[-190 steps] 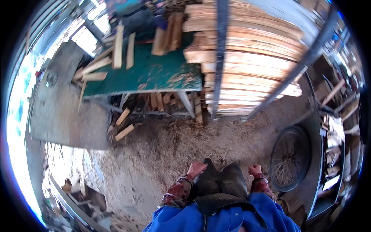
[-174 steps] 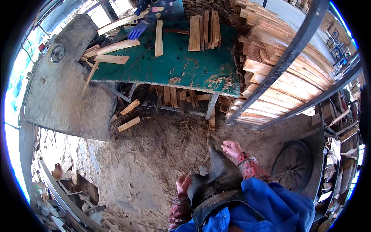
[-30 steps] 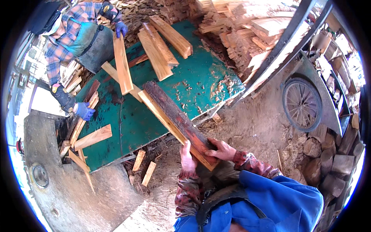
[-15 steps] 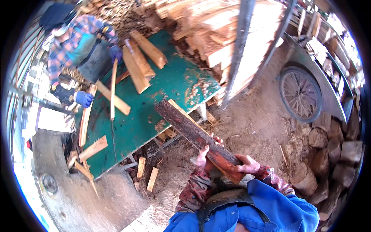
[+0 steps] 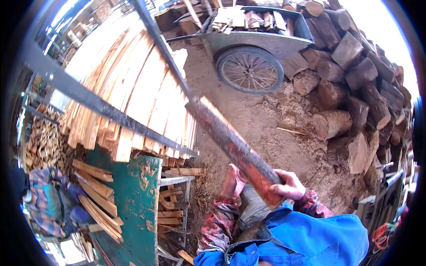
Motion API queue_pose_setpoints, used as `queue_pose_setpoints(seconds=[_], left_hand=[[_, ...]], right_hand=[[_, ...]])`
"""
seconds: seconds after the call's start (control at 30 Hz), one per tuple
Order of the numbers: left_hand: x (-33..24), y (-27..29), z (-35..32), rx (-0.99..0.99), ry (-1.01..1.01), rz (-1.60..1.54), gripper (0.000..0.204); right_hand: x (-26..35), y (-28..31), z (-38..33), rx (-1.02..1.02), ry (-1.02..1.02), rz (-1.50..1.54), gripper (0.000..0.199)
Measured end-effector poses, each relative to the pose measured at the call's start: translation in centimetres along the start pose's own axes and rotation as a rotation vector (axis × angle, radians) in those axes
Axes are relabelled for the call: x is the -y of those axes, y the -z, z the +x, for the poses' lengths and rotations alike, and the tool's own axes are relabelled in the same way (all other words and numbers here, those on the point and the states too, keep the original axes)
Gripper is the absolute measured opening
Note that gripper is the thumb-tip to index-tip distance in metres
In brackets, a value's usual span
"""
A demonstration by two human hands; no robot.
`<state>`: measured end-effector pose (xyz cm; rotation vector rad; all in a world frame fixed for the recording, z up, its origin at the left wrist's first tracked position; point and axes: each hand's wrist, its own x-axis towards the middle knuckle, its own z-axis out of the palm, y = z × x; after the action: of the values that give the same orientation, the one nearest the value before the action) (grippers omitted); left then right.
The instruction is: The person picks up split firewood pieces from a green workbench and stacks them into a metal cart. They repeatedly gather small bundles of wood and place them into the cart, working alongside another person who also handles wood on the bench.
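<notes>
Slanting up and left in front of me is a long bark-covered wood slab (image 5: 235, 148), dark at its far end and reddish at the near end. My right hand (image 5: 289, 185) grips its near end, thumb on the bark. Against the slab's left edge, my left hand (image 5: 232, 181) supports it from below; its thumb points up and its other fingers are partly hidden by the wood. Under the near end, close to my body, lies a grey piece of wood (image 5: 254, 206).
Sawn boards (image 5: 142, 93) are stacked left behind metal bars (image 5: 102, 104). A green table (image 5: 140, 195) holds split pieces; a co-worker (image 5: 46, 199) stands beyond it. Ahead is a cart (image 5: 262, 41) with a spoked wheel (image 5: 250, 71); logs (image 5: 333, 123) are piled right.
My view has turned to the right, so the table and co-worker now sit at the lower left. The slab stays in my hands, and my left hand's fingers show less around it.
</notes>
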<state>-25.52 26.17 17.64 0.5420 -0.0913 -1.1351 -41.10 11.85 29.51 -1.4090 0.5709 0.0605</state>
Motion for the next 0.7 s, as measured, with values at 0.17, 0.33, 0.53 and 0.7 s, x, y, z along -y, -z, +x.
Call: queue_pose_setpoints(seconds=[0.17, 0.33, 0.53, 0.7], left_hand=[[0.1, 3.3, -0.7, -0.146, 0.051, 0.172, 0.064], [2.6, 10.7, -10.3, -0.614, 0.063, 0.218, 0.042], [9.9, 17.5, -26.4, -1.149, -0.049, 0.036, 0.036], [20.7, 17.3, -37.3, -1.443, -0.189, -0.288, 0.047]], right_hand=[[4.2, 4.7, 3.0, -0.233, 0.442, -0.012, 0.056], [16.4, 14.1, 17.3, -0.468, 0.806, -0.150, 0.028], [28.3, 26.5, 40.2, -1.098, 0.581, -1.025, 0.067], [-0.3, 13.0, 49.9, -0.825, 0.714, -1.308, 0.036]])
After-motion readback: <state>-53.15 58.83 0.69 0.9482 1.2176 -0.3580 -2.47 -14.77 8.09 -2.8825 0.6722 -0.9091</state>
